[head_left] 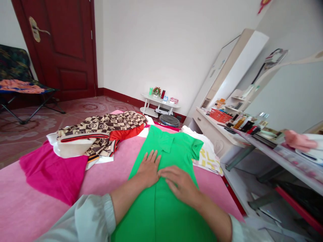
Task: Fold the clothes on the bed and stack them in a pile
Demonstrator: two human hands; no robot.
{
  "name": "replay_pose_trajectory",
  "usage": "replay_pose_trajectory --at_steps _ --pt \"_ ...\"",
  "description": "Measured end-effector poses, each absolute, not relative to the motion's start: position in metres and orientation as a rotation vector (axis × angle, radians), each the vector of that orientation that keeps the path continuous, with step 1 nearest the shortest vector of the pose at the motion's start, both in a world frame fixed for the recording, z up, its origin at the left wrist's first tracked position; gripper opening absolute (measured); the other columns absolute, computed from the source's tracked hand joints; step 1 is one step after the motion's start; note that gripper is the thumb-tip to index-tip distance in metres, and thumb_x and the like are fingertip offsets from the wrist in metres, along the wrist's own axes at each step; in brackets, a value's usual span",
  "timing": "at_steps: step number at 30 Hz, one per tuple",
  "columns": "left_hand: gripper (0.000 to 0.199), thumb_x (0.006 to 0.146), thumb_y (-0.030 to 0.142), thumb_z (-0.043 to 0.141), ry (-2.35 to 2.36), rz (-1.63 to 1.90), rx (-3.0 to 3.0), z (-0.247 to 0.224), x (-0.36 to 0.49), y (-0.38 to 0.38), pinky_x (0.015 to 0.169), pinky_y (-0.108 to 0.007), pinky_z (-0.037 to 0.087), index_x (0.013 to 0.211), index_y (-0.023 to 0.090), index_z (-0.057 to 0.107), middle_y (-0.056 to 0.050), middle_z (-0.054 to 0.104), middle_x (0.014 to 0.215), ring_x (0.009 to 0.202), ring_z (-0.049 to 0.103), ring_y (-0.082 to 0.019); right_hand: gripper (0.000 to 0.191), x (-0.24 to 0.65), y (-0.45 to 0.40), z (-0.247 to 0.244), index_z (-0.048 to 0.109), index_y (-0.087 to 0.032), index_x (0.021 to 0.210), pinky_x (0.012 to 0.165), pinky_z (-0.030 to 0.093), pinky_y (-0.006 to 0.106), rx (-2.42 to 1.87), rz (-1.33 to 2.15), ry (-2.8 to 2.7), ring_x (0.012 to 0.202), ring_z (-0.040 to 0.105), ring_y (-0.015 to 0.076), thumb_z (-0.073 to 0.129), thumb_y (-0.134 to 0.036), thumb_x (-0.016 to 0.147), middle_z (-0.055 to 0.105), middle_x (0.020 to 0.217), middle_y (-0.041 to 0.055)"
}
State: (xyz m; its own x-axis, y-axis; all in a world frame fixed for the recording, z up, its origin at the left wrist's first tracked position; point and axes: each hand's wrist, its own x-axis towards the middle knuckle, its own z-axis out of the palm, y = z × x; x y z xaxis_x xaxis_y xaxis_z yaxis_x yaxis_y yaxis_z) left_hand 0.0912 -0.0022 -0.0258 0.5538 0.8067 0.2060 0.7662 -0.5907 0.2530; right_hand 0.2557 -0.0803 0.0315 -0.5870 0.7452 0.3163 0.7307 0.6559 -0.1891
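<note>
A bright green short-sleeved dress (174, 205) lies spread on the pink bed cover, its collar at the far end and one sleeve out to the right. Its lower end runs out of view towards me. My left hand (149, 169) rests flat on the dress left of the centre line, fingers spread. Beside it my right hand (180, 185) is over the centre line, fingers reaching left and a little bent, thumb apart; nothing shows in its grasp. The fingertips of the right hand come close to the left hand's edge.
On the pink bed (101, 181), a brown checked garment (106, 124) and a magenta cloth (57, 171) lie left, a white printed garment (208, 153) right. A dressing table (214, 122) with bottles and a red basket (220, 115) flanks the bed. Beyond stands a low white stand (161, 100).
</note>
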Motion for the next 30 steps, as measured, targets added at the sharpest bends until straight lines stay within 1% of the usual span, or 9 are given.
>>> replay_pose_trajectory --at_steps 2,5,6,9,11,17,24,28,30 --pt "0.068 0.090 0.058 0.026 1.342 0.464 2.645 -0.026 0.091 -0.002 0.113 -0.051 0.007 0.143 0.017 0.031 -0.012 0.016 0.153 0.141 0.008 -0.029 0.042 0.290 -0.043 0.042 0.048 -0.024 0.131 0.104 0.033 0.045 -1.384 -0.155 -2.483 0.128 0.040 0.0230 0.048 -0.029 0.089 0.047 0.138 0.0091" --pt "0.069 0.089 0.059 0.026 1.342 0.467 2.631 -0.027 0.091 -0.001 0.113 -0.051 0.007 0.144 0.017 0.031 -0.012 0.016 0.153 0.141 0.008 -0.029 0.046 0.352 -0.007 0.047 0.047 -0.030 0.132 0.109 0.023 0.049 -1.958 -0.360 -2.333 0.135 0.029 0.0238 0.049 -0.041 0.088 0.041 0.143 0.0046" --pt "0.070 0.089 0.060 0.025 1.341 0.470 2.627 -0.028 0.091 -0.001 0.113 -0.051 0.007 0.144 0.017 0.031 -0.012 0.016 0.153 0.141 0.008 -0.029 0.042 0.373 0.000 0.047 0.051 -0.032 0.128 0.109 0.025 0.048 -2.250 -0.436 -2.092 0.135 0.031 0.0232 0.047 -0.044 0.088 0.042 0.143 0.0026" --pt "0.071 0.089 0.061 0.023 1.340 0.482 2.618 -0.029 0.092 -0.001 0.113 -0.051 0.006 0.144 0.017 0.030 -0.012 0.015 0.153 0.141 0.007 -0.029 0.047 0.420 0.009 0.045 0.062 -0.012 0.115 0.088 0.042 0.057 -2.586 -0.456 -1.622 0.115 0.051 0.0376 0.034 -0.041 0.091 0.054 0.123 0.0258" --pt "0.071 0.089 0.061 0.024 1.340 0.482 2.614 -0.029 0.092 0.000 0.113 -0.051 0.006 0.144 0.016 0.030 -0.012 0.016 0.153 0.141 0.007 -0.029 0.053 0.433 0.014 0.042 0.067 -0.012 0.105 0.080 0.047 0.051 -2.718 -0.342 -1.299 0.105 0.058 0.0376 0.030 -0.046 0.090 0.061 0.109 0.0258" --pt "0.070 0.088 0.059 0.027 1.351 0.493 2.593 -0.026 0.093 -0.001 0.113 -0.051 0.007 0.143 0.015 0.032 -0.013 0.017 0.153 0.141 0.008 -0.029 0.070 0.417 0.035 0.039 0.068 -0.013 0.100 0.078 0.048 0.049 -2.713 -0.252 -1.135 0.102 0.058 0.0405 0.045 -0.072 0.071 0.062 0.107 0.0230" --pt "0.070 0.087 0.058 0.030 1.342 0.505 2.572 -0.023 0.093 -0.003 0.113 -0.052 0.007 0.142 0.015 0.034 -0.013 0.018 0.153 0.141 0.009 -0.030 0.025 0.405 0.047 0.047 0.068 -0.018 0.084 0.076 0.049 0.039 -2.574 -0.141 -1.230 0.097 0.062 0.0330 0.057 -0.037 0.073 0.067 0.099 0.0155" --pt "0.070 0.087 0.058 0.031 1.339 0.514 2.557 -0.023 0.092 -0.002 0.113 -0.052 0.007 0.142 0.015 0.034 -0.013 0.018 0.152 0.141 0.010 -0.030 0.059 0.391 0.052 0.045 0.057 -0.006 0.113 0.073 0.051 0.042 -2.485 -0.155 -1.188 0.095 0.063 0.0366 0.066 -0.041 0.066 0.064 0.103 0.0246" --pt "0.070 0.087 0.057 0.033 1.336 0.516 2.545 -0.023 0.092 -0.002 0.113 -0.052 0.007 0.142 0.015 0.034 -0.013 0.018 0.152 0.141 0.010 -0.030 0.066 0.384 0.052 0.046 0.053 0.000 0.114 0.068 0.051 0.044 -2.426 -0.174 -1.169 0.089 0.064 0.0388 0.069 -0.039 0.064 0.064 0.098 0.0288"
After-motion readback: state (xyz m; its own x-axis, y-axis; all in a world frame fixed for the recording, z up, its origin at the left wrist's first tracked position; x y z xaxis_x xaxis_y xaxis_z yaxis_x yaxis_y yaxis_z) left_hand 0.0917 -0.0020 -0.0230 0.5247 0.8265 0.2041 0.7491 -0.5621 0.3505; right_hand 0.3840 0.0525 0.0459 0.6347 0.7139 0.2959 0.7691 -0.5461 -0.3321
